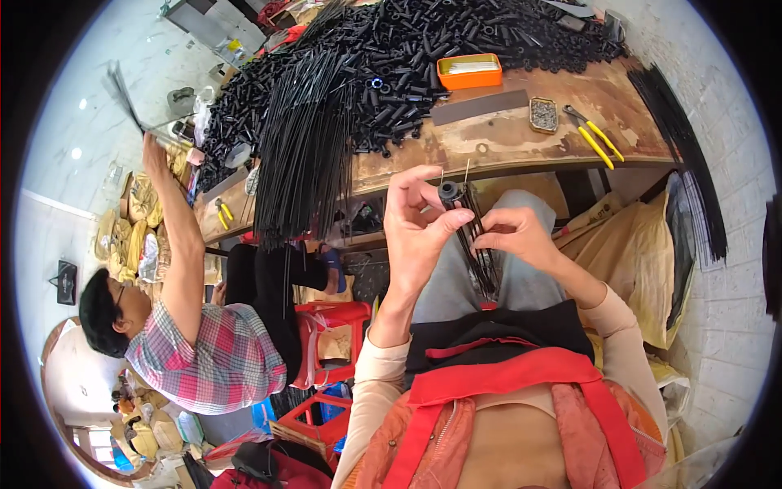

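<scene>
Over my lap, my left hand (414, 232) is closed around the upper end of a short black plastic tube (450, 192) with a round, hollow top. Thin black rods (486, 273) hang from it toward my lap, and two thin spokes stick up past it. My right hand (521, 238) is closed beside the tube, its thumb and fingertips pinching at the rods. Exactly which rod sits between those fingertips is too small to tell.
The wooden table (570, 138) ahead carries a heap of black plastic tubes (407, 49), long black rods (301, 147), an orange box (469, 72), a small tin (543, 115) and yellow-handled pliers (599, 138). At left, a co-worker (208, 350) raises rods beside red stools (330, 342).
</scene>
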Available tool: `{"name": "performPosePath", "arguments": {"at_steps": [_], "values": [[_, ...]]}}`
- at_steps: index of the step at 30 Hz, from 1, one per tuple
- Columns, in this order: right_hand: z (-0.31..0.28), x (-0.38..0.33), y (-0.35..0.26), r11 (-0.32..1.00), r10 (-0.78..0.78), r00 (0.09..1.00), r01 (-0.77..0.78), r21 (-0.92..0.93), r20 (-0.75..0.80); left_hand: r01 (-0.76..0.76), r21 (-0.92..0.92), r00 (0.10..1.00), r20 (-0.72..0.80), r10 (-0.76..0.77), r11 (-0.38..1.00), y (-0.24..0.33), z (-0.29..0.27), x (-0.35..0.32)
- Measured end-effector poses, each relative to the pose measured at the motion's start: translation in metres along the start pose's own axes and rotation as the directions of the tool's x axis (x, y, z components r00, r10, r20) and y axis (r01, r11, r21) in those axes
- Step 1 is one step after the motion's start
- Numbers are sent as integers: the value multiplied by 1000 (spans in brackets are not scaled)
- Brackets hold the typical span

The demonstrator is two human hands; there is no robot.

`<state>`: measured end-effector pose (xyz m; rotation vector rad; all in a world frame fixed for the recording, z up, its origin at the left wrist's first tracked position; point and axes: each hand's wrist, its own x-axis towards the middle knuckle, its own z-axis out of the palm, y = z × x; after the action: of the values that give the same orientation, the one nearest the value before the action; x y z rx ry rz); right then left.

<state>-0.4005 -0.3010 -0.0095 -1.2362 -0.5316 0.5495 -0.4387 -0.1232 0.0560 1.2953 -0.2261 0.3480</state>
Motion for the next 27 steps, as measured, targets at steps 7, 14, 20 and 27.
{"name": "performPosePath", "arguments": {"at_steps": [7,14,20,27], "values": [[28,1,3,994,-9,996,-1,-106,-92,79,1,995,-53,-79,997,-6,-19,3],[41,4,2,988,-26,983,-3,-155,-183,55,-20,997,-59,-56,998,-10,-28,3],[42,7,7,975,-36,973,-16,-222,-228,94,-46,993,-72,-97,994,-8,-23,7],[44,16,4,971,-40,964,-25,-239,-263,70,147,994,-89,-57,987,-4,-6,1]]}}
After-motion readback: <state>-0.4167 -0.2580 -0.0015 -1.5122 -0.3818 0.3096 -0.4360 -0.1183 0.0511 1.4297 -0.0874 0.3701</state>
